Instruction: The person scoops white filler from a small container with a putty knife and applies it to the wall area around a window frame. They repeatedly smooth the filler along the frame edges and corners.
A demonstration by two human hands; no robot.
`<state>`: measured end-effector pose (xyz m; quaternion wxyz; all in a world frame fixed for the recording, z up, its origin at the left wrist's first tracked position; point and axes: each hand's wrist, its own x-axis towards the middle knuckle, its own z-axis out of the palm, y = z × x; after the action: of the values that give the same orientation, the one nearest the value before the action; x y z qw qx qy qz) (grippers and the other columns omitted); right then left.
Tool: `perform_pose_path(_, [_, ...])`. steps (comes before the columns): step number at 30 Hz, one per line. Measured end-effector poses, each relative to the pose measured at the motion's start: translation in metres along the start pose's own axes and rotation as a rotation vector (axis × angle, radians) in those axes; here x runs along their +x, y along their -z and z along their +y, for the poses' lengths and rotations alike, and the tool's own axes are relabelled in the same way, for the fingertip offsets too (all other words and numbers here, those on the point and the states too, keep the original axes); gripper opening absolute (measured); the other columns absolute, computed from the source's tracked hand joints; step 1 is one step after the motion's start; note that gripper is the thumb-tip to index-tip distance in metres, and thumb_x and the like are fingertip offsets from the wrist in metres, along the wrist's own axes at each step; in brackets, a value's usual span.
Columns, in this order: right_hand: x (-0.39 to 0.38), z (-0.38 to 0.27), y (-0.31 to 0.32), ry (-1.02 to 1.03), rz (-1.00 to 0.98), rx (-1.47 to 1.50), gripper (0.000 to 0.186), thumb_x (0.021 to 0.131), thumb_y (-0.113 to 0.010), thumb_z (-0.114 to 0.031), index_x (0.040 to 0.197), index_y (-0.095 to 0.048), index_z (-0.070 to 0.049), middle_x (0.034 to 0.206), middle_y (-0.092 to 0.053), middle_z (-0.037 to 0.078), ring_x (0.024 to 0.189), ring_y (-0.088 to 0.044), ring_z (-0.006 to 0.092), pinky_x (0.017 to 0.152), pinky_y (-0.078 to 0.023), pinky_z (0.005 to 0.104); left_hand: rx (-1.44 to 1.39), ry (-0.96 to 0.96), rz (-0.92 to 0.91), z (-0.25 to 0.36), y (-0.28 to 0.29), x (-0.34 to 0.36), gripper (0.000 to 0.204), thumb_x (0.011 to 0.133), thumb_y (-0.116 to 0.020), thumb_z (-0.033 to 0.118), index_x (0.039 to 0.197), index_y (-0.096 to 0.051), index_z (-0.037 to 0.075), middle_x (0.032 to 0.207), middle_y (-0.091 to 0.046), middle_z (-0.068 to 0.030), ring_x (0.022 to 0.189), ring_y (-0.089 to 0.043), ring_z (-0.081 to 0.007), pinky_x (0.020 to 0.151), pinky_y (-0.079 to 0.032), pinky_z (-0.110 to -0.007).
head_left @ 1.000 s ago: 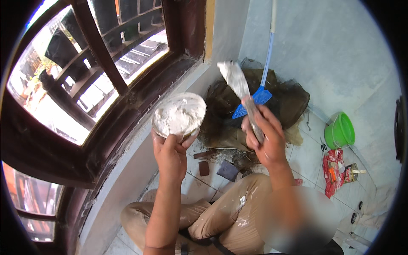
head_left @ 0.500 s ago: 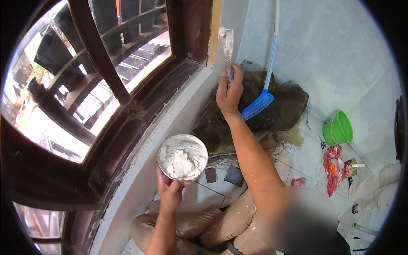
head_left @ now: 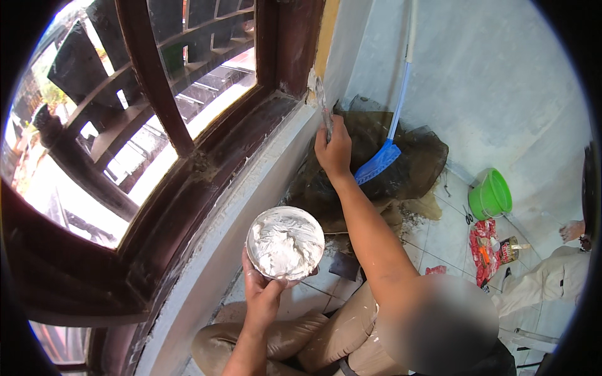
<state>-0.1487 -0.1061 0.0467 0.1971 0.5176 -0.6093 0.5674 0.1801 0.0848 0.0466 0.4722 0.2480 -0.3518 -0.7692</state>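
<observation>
My left hand (head_left: 261, 299) is closed round the lower side of a round bowl (head_left: 252, 233), its opening tilted toward me. White putty (head_left: 285, 247) covers much of its inside. My right hand (head_left: 334, 149) grips a putty knife (head_left: 323, 103), which points upward and shows nearly edge-on. The blade is at the wall corner beside the dark brown window frame (head_left: 291, 53), near a rough whitish patch below a yellowish strip (head_left: 327, 37). Whether the blade touches the wall I cannot tell.
Crumpled dark sheeting (head_left: 417, 156) lies by the wall under a blue broom (head_left: 379, 163). Further right are a green bucket (head_left: 490, 195), scissors (head_left: 468, 216), a red wrapper (head_left: 484, 250) and a can (head_left: 509, 250). Another person's leg (head_left: 539, 279) and hand (head_left: 572, 231) appear at the right.
My right hand has come down slightly, and the putty knife has turned from face-on to nearly edge-on, against the corner beside the window frame. The bowl has shifted right and slightly down.
</observation>
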Motion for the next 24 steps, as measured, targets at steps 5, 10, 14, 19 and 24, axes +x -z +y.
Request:
perform_pose_path(5, [0.004,-0.007,0.012,-0.008,0.029,0.028,0.034,0.101,-0.065,-0.010,0.134,-0.060,-0.001,0.114,-0.072,0.031,0.101,-0.072,0.0524,0.082,-0.059,0.0569,0.032,-0.008,0.007,-0.006,0.009,0.003,0.100,0.085,-0.056,-0.008,0.173,-0.010,0.007,0.157,-0.051,-0.0233,0.135,-0.067,-0.0368,0.091,-0.072,-0.042])
perform_pose_path(10, [0.022,-0.006,0.007,0.065,0.108,0.026,0.037,0.103,-0.063,-0.012,0.139,-0.058,-0.002,0.122,-0.072,0.031,0.105,-0.072,0.0533,0.086,-0.060,0.0563,0.022,-0.012,0.030,-0.008,0.006,0.004,0.099,0.085,-0.056,-0.008,0.172,-0.013,0.008,0.155,-0.052,-0.0230,0.131,-0.070,-0.0361,0.089,-0.072,-0.040])
perform_pose_path(14, [0.010,-0.003,0.006,-0.026,-0.009,0.003,0.033,0.107,-0.062,-0.011,0.137,-0.057,0.002,0.118,-0.071,0.034,0.106,-0.071,0.0533,0.088,-0.058,0.0518,0.029,-0.004,0.053,-0.012,0.004,0.004,0.098,0.085,-0.056,-0.008,0.172,-0.015,0.009,0.155,-0.053,-0.0228,0.130,-0.070,-0.0355,0.088,-0.072,-0.040])
perform_pose_path(19, [0.002,0.001,0.007,0.035,0.053,0.118,0.034,0.106,-0.062,-0.014,0.137,-0.057,-0.001,0.121,-0.071,0.031,0.106,-0.070,0.0555,0.087,-0.058,0.0557,0.047,0.000,0.041,-0.016,0.012,0.003,0.097,0.085,-0.057,-0.007,0.172,-0.016,0.009,0.155,-0.052,-0.0231,0.131,-0.069,-0.0369,0.090,-0.072,-0.043])
perform_pose_path(24, [0.001,0.013,0.006,-0.036,-0.031,0.081,0.033,0.103,-0.063,-0.012,0.134,-0.057,-0.001,0.115,-0.072,0.032,0.102,-0.070,0.0568,0.084,-0.058,0.0576,0.062,0.012,0.035,-0.020,0.015,0.006,0.097,0.085,-0.056,-0.008,0.172,-0.017,0.008,0.157,-0.051,-0.0234,0.133,-0.068,-0.0384,0.092,-0.072,-0.046])
